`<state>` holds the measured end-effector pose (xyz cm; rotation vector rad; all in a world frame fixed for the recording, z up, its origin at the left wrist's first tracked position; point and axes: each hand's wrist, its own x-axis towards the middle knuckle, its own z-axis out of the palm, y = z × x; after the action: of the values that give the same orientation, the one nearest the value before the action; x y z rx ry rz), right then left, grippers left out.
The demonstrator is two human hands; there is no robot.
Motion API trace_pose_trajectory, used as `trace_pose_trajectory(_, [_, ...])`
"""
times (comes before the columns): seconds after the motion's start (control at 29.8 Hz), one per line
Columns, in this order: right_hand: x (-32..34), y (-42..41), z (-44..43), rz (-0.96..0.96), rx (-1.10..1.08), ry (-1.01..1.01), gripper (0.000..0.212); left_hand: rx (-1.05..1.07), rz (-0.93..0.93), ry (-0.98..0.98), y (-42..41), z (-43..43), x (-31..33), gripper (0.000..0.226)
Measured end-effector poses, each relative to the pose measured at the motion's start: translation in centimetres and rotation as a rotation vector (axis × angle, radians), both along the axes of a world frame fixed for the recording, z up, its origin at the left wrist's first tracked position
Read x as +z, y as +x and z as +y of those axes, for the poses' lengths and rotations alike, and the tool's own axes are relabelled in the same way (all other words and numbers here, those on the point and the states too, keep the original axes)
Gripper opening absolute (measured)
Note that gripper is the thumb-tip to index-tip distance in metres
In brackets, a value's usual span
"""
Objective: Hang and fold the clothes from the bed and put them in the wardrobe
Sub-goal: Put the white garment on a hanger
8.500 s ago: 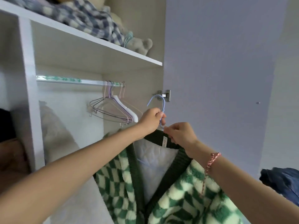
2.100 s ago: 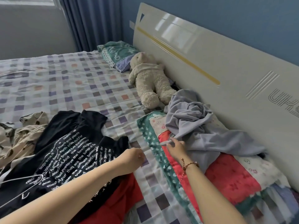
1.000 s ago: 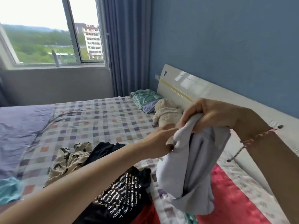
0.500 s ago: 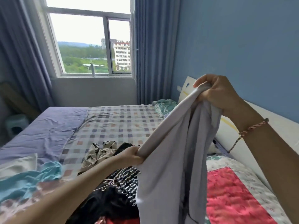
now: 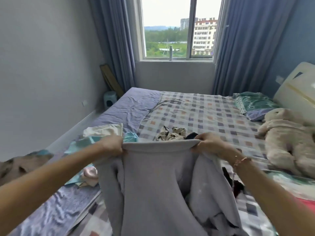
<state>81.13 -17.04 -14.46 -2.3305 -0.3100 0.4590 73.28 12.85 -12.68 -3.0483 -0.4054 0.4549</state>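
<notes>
A pale grey garment hangs in front of me above the bed, its top edge stretched level. My left hand grips the left end of that edge, and my right hand grips the right end. The cloth drops down out of the frame's bottom. Behind it on the checked sheet lie a beige patterned garment and a black garment, mostly hidden. Light blue and white clothes and a small pink item lie to the left. The wardrobe is out of view.
A plush bear lies at the right by the white headboard, with a teal pillow behind it. A small stool stands in the far left corner under the curtains. A window faces me beyond the bed.
I have turned left from the headboard toward the window. My hands have spread the grey garment's edge out wide and level; half a second ago the right hand held it high and bunched.
</notes>
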Motion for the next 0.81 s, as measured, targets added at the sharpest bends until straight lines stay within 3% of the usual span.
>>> trace_pose_trajectory(0.13, [-11.2, 1.9, 7.1, -0.016, -0.144, -0.027, 0.021, 0.139, 0.05, -0.029, -0.4, 2.8, -11.5, 0.039])
trace_pose_trajectory(0.3, [-14.1, 4.8, 9.8, -0.078, -0.306, 0.02, 0.023, 0.142, 0.134, 0.116, 0.7, 7.9, -16.0, 0.034])
trace_pose_trajectory(0.4, [-15.0, 6.6, 11.2, -0.119, -0.372, -0.064, 0.024, 0.116, 0.217, 0.13, 2.3, 11.0, -17.9, 0.032])
trace_pose_trajectory(0.54, [-18.3, 10.5, 12.5, 0.132, -0.06, -0.328, 0.025, 0.042, 0.246, -0.007, 5.5, 13.5, -21.4, 0.03])
trace_pose_trajectory(0.64, [-21.6, 14.3, 15.0, 0.427, -0.047, -0.15, 0.063, 0.073, 0.273, -0.154, 8.8, 15.0, -24.1, 0.029])
trace_pose_trajectory(0.81, [-27.0, 20.6, 18.9, 0.281, -0.166, -0.212, 0.038, 0.081, 0.359, -0.394, 14.2, 16.5, -28.2, 0.019])
